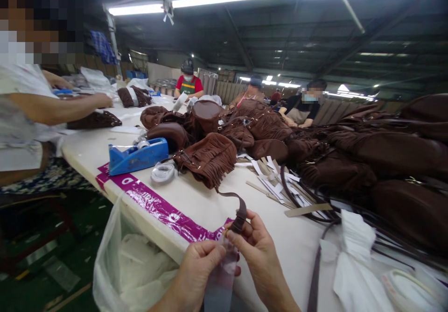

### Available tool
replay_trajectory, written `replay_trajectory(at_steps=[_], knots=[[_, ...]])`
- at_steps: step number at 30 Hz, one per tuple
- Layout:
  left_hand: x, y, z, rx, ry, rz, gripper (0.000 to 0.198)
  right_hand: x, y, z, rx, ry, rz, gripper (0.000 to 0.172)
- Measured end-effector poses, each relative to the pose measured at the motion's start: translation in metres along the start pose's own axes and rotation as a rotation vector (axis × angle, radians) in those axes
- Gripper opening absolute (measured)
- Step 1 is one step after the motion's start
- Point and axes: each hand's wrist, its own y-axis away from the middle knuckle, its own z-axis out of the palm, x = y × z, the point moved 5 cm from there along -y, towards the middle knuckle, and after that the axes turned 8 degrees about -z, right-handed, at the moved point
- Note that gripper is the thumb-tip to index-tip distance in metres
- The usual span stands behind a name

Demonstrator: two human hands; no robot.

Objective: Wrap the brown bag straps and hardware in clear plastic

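Between thumb and fingers, my right hand [257,249] pinches the end of a dark brown bag strap [241,216]. That strap curves back toward a brown fringed bag [212,158] lying on the table. My left hand [196,272] grips the upper part of a clear plastic sleeve [220,281], which hangs down between my wrists. Both hands meet at the strap's end, close to the table's front edge. Whether the strap end sits inside the sleeve is hidden by my fingers.
A blue tape dispenser [138,156] and a tape roll [163,173] stand at left. Brown bags [402,153] pile up at right, beside paper strips [273,181]. A plastic bag [136,265] hangs at the table edge [150,218]. A co-worker's arm [66,106] reaches in at left; other people work behind.
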Motion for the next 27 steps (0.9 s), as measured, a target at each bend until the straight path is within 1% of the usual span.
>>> replay_trajectory(at_steps=[2, 5, 6, 8, 10, 13, 17, 19, 23, 27], knots=[[0.000, -0.002, -0.001, 0.008, -0.009, 0.024, 0.051, 0.002, 0.001, 0.000, 0.001, -0.001, 0.041, 0.062], [-0.003, -0.004, -0.007, 0.012, -0.033, 0.040, 0.051, 0.003, 0.003, 0.001, -0.090, 0.002, 0.137, 0.068], [-0.004, -0.004, -0.009, 0.008, -0.043, 0.039, 0.052, 0.003, 0.003, 0.002, -0.136, -0.005, 0.173, 0.067], [-0.006, -0.003, -0.015, 0.006, -0.065, 0.034, 0.053, 0.002, 0.002, 0.002, -0.214, -0.011, 0.222, 0.058], [-0.007, 0.000, -0.020, 0.015, -0.074, 0.023, 0.053, -0.001, -0.002, -0.001, -0.243, 0.050, 0.227, 0.050], [-0.007, 0.007, -0.021, 0.002, -0.070, 0.004, 0.052, -0.007, -0.009, -0.003, -0.260, 0.191, 0.198, 0.044], [-0.004, 0.014, -0.015, -0.034, -0.065, -0.016, 0.055, -0.016, -0.015, 0.003, -0.284, 0.192, 0.123, 0.033], [-0.001, 0.016, -0.014, -0.029, -0.062, -0.016, 0.055, -0.019, -0.017, 0.006, -0.260, 0.167, 0.117, 0.033], [0.001, 0.016, -0.013, -0.015, -0.057, 0.006, 0.056, -0.019, -0.017, 0.010, -0.194, 0.132, 0.160, 0.037], [0.001, 0.016, -0.011, -0.032, -0.017, 0.017, 0.054, -0.018, -0.016, 0.015, -0.206, 0.088, 0.156, 0.037]])
